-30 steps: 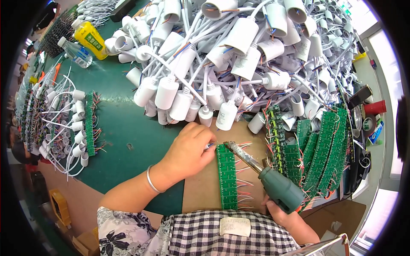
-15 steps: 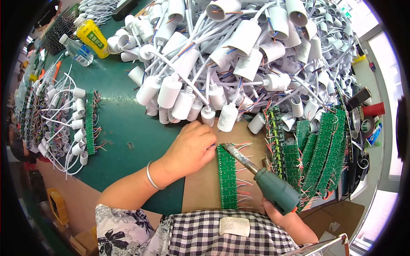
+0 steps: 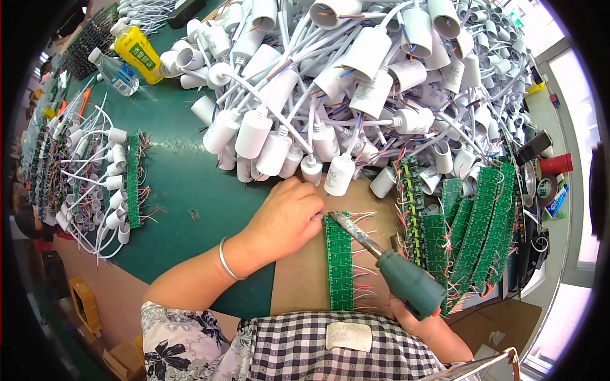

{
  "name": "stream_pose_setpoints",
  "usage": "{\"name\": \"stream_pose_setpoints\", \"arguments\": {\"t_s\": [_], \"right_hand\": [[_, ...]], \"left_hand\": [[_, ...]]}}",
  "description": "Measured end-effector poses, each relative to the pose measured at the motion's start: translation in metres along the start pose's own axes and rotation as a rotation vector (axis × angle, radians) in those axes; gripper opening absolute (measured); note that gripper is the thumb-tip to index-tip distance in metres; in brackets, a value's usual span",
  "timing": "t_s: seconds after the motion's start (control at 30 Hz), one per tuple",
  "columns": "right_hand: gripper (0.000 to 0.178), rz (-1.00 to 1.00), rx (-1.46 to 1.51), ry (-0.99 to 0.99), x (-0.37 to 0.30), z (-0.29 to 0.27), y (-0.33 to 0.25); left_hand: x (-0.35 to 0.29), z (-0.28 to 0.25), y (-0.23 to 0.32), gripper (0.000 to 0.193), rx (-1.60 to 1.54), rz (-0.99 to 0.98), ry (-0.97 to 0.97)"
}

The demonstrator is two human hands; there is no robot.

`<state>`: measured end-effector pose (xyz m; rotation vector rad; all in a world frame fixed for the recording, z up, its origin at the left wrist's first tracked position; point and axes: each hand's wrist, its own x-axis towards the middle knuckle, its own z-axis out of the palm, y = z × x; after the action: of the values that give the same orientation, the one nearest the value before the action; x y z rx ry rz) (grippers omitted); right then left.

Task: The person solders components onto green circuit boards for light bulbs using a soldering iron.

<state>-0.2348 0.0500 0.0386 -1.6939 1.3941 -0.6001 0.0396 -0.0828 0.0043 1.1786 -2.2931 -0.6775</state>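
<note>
My left hand (image 3: 286, 213) is closed in a pinch at the top left corner of a green circuit board strip (image 3: 339, 267). A bit of thin blue wire (image 3: 316, 214) shows at its fingertips; the rest is hidden by the fingers. My right hand (image 3: 410, 316) grips a soldering iron (image 3: 410, 282) with a dark green handle, which hides most of the fingers. The iron's tip touches or nearly touches the board's top end, near the left fingertips. Red and white wires stick out along the board's right edge. White lamp holders (image 3: 340, 174) hang just beyond my left hand.
The brown work board (image 3: 298, 289) lies on a green table (image 3: 184, 235). A large heap of white corded lamp holders (image 3: 368, 89) fills the back. More circuit boards (image 3: 473, 232) stand at right. At left are wired boards with holders (image 3: 114, 184), a yellow bottle (image 3: 138, 56) and a clear bottle (image 3: 115, 74).
</note>
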Motion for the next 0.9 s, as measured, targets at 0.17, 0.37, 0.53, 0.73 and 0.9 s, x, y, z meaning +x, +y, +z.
{"name": "stream_pose_setpoints", "arguments": {"t_s": [0.17, 0.37, 0.53, 0.73, 0.9], "right_hand": [[0.047, -0.038, -0.022, 0.021, -0.007, -0.008, 0.005], [0.025, 0.101, 0.042, -0.025, -0.007, -0.001, 0.006], [0.027, 0.135, 0.018, -0.024, -0.004, 0.0, 0.002], [0.029, 0.165, 0.116, 0.0, -0.001, 0.002, -0.003], [0.031, 0.176, 0.074, -0.012, -0.008, 0.0, 0.003]], "left_hand": [[-0.001, -0.001, 0.002, 0.008, 0.002, -0.005, -0.001], [0.0, 0.0, 0.001, 0.008, 0.009, 0.001, 0.002], [-0.001, 0.002, 0.0, 0.008, 0.009, 0.003, 0.011], [-0.001, 0.001, 0.0, 0.009, 0.005, 0.006, 0.014], [-0.001, 0.001, -0.001, 0.008, 0.001, 0.007, 0.016]]}}
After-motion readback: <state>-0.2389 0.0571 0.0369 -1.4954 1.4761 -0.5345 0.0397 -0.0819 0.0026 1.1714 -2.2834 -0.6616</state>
